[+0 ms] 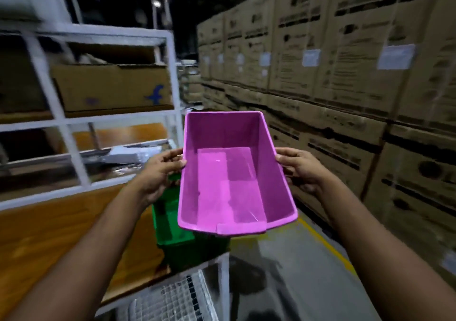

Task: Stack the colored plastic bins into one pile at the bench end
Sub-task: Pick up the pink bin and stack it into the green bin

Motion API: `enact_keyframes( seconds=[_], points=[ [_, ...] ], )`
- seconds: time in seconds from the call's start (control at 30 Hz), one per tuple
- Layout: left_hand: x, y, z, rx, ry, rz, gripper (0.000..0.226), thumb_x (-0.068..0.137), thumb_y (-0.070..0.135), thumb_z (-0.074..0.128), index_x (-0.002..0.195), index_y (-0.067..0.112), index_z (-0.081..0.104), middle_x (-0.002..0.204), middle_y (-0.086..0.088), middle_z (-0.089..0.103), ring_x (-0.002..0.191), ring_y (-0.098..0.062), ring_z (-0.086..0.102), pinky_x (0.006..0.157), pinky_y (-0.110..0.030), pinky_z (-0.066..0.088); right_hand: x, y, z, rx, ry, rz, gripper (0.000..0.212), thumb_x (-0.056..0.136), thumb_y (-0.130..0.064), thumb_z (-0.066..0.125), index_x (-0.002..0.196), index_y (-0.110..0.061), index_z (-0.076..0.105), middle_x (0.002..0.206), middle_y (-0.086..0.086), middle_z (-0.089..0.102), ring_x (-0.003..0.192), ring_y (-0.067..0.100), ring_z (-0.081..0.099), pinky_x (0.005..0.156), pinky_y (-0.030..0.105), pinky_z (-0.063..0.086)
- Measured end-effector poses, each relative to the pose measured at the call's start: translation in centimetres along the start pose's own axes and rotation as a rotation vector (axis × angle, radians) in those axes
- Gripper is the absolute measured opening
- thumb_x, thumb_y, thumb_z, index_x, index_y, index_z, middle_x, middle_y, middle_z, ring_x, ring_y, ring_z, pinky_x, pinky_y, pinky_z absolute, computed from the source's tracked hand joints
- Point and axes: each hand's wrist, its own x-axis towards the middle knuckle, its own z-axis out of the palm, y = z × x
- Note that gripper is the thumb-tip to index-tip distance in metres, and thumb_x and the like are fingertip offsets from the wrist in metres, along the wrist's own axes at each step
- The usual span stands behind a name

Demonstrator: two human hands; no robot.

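Observation:
An empty pink plastic bin (232,172) hangs in the air at the centre of the head view, its open top facing me. My left hand (160,170) grips its left rim and my right hand (299,169) grips its right rim. Directly beneath it a green plastic bin (170,224) rests on the wooden bench top (61,234) near the bench's right end; the pink bin hides most of the green one.
A white metal shelf frame (61,128) stands over the bench, holding a cardboard box (113,86). Stacked cardboard cartons (345,74) wall the right side. A wire mesh (172,298) lies below the bench end, beside a concrete aisle with a yellow line (325,244).

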Motion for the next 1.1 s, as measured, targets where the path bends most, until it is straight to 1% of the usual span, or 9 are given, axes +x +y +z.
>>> enact_keyframes(
  seconds=[0.13, 0.2, 0.3, 0.4, 0.5, 0.63, 0.8, 0.97, 1.1],
  points=[
    [0.1, 1.2, -2.2, 0.006, 0.189, 0.004, 0.033, 0.087, 0.0, 0.056, 0.115, 0.015, 0.063, 0.091, 0.001, 0.07, 0.071, -0.008, 0.067, 0.06, -0.026, 0.056, 7.0, -0.7, 2.9, -0.027, -0.181, 0.024, 0.027, 0.094, -0.008, 0.056, 0.119, -0.009, 0.067, 0.087, 0.007, 0.065, 0.055, 0.009, 0.053, 0.035, 0.014, 0.037],
    [0.1, 1.5, -3.3, 0.013, 0.28, -0.016, 0.031, 0.088, -0.002, 0.055, 0.114, 0.013, 0.063, 0.088, -0.001, 0.07, 0.065, -0.007, 0.066, 0.059, -0.025, 0.056, 9.7, -0.6, 4.5, -0.045, -0.244, 0.046, 0.027, 0.094, -0.009, 0.057, 0.118, -0.009, 0.067, 0.085, 0.008, 0.064, 0.054, 0.009, 0.053, 0.036, 0.015, 0.04],
    [0.0, 1.7, -5.0, 0.028, 0.374, -0.034, 0.03, 0.089, -0.003, 0.053, 0.112, 0.011, 0.065, 0.079, 0.001, 0.073, 0.06, -0.006, 0.066, 0.057, -0.023, 0.057, 12.4, 0.5, 6.6, -0.048, -0.293, 0.075, 0.025, 0.093, -0.01, 0.059, 0.117, -0.006, 0.068, 0.083, 0.007, 0.067, 0.054, 0.008, 0.06, 0.045, 0.019, 0.05],
    [0.1, 1.3, -6.2, 0.046, 0.396, -0.046, 0.029, 0.088, -0.002, 0.054, 0.111, 0.011, 0.067, 0.088, -0.003, 0.071, 0.065, -0.009, 0.067, 0.06, -0.025, 0.058, 14.2, 1.4, 7.8, -0.044, -0.32, 0.102, 0.025, 0.093, -0.009, 0.06, 0.116, -0.005, 0.067, 0.085, 0.009, 0.067, 0.058, 0.01, 0.059, 0.047, 0.022, 0.053],
    [0.4, 0.7, -7.0, 0.054, 0.428, -0.056, 0.029, 0.088, 0.0, 0.056, 0.113, 0.011, 0.068, 0.094, -0.007, 0.072, 0.072, -0.012, 0.069, 0.06, -0.028, 0.057, 15.2, 2.0, 8.3, -0.033, -0.332, 0.128, 0.024, 0.093, -0.007, 0.06, 0.115, -0.005, 0.068, 0.09, 0.012, 0.07, 0.061, 0.015, 0.066, 0.049, 0.027, 0.054],
    [1.1, -0.4, -7.9, 0.05, 0.443, -0.088, 0.032, 0.088, -0.003, 0.054, 0.117, 0.007, 0.066, 0.093, -0.009, 0.069, 0.065, -0.01, 0.067, 0.057, -0.027, 0.057, 16.0, 3.0, 8.8, -0.065, -0.333, 0.144, 0.024, 0.093, -0.008, 0.06, 0.116, -0.004, 0.067, 0.091, 0.012, 0.071, 0.063, 0.015, 0.069, 0.052, 0.03, 0.057],
    [1.8, -2.0, -8.6, 0.03, 0.435, -0.132, 0.032, 0.088, -0.004, 0.054, 0.116, 0.008, 0.067, 0.095, -0.008, 0.07, 0.067, -0.01, 0.068, 0.06, -0.029, 0.059, 15.8, 4.1, 8.9, -0.11, -0.315, 0.156, 0.019, 0.095, -0.006, 0.057, 0.111, -0.004, 0.066, 0.083, 0.009, 0.069, 0.055, 0.01, 0.067, 0.042, 0.023, 0.051],
    [2.0, -4.2, -9.0, 0.043, 0.446, -0.2, 0.026, 0.09, -0.005, 0.052, 0.111, 0.005, 0.065, 0.085, -0.007, 0.07, 0.061, -0.01, 0.067, 0.056, -0.027, 0.059, 15.7, 5.9, 8.8, -0.162, -0.301, 0.169, 0.018, 0.095, -0.008, 0.058, 0.11, -0.004, 0.067, 0.087, 0.011, 0.071, 0.066, 0.017, 0.069, 0.048, 0.026, 0.056],
    [1.9, -6.2, -9.6, 0.061, 0.479, -0.242, 0.025, 0.09, -0.006, 0.052, 0.105, 0.007, 0.067, 0.077, -0.004, 0.073, 0.061, -0.011, 0.067, 0.056, -0.027, 0.059, 15.4, 7.8, 9.1, -0.166, -0.299, 0.209, 0.017, 0.094, -0.006, 0.058, 0.109, -0.005, 0.066, 0.087, 0.011, 0.072, 0.066, 0.016, 0.07, 0.048, 0.027, 0.056]
  ],
)
